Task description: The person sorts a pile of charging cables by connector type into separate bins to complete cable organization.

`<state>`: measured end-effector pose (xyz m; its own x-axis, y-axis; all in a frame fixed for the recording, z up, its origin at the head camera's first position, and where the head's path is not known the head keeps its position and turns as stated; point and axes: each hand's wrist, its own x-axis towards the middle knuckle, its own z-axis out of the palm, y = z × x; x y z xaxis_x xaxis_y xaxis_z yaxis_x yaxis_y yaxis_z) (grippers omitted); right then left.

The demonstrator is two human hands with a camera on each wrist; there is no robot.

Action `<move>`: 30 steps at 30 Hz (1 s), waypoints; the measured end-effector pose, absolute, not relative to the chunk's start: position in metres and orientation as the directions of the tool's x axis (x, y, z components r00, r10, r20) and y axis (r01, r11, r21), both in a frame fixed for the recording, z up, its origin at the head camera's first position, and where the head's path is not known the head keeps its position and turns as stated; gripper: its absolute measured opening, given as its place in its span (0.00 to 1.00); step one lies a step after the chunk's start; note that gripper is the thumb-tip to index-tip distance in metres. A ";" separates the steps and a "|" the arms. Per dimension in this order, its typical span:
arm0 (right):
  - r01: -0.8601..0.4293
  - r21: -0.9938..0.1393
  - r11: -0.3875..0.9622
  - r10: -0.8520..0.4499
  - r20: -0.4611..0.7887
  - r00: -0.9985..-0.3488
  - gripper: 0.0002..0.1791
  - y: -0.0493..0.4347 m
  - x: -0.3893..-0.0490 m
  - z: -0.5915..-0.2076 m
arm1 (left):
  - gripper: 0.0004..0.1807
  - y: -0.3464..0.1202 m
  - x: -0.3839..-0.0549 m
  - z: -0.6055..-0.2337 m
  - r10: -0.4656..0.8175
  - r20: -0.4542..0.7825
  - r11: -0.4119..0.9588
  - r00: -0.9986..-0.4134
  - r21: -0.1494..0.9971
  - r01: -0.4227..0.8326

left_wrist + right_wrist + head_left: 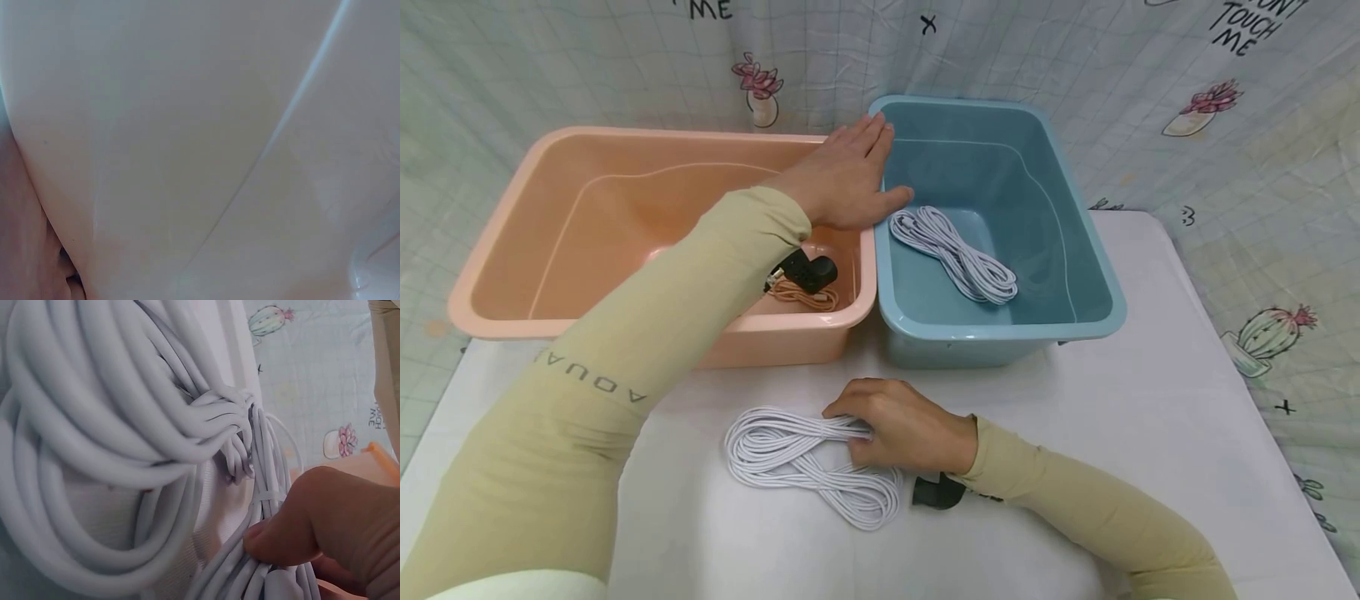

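My right hand [910, 425] pinches a coiled bundle of white cable [820, 477] on the table. In the right wrist view, the thumb [287, 528] presses on banded strands, and large loops of the white cable [94, 425] fill the left side. My left hand [853, 179] rests with fingers extended over the touching rims of an orange tub [677, 140] and a blue tub [1000, 330]. A second white cable bundle [958, 254] lies inside the blue tub. Mostly the pale tub wall [187, 125] shows in the left wrist view.
Inside the orange tub are a black device [811, 271] and a thin orange cord [805, 296], partly hidden by the left forearm. A black band piece [937, 492] sits under the right wrist. White cloth covers the table [760, 558]; a printed curtain [1037, 50] hangs behind.
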<state>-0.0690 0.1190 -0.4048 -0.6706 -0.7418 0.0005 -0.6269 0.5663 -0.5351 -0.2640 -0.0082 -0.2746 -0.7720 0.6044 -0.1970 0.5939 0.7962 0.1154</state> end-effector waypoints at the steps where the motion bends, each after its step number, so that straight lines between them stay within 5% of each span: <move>1: -0.625 -0.537 0.566 -0.741 0.000 -0.672 0.24 0.119 -0.069 -0.405 | 0.48 -0.008 -0.264 -0.275 0.604 -0.197 0.796 -0.772 0.115 0.594; 30: -0.725 -0.444 0.527 -0.779 0.089 -0.621 0.19 0.106 -0.069 -0.401 | 0.48 -0.009 -0.264 -0.273 0.615 -0.194 0.788 -0.764 0.117 0.604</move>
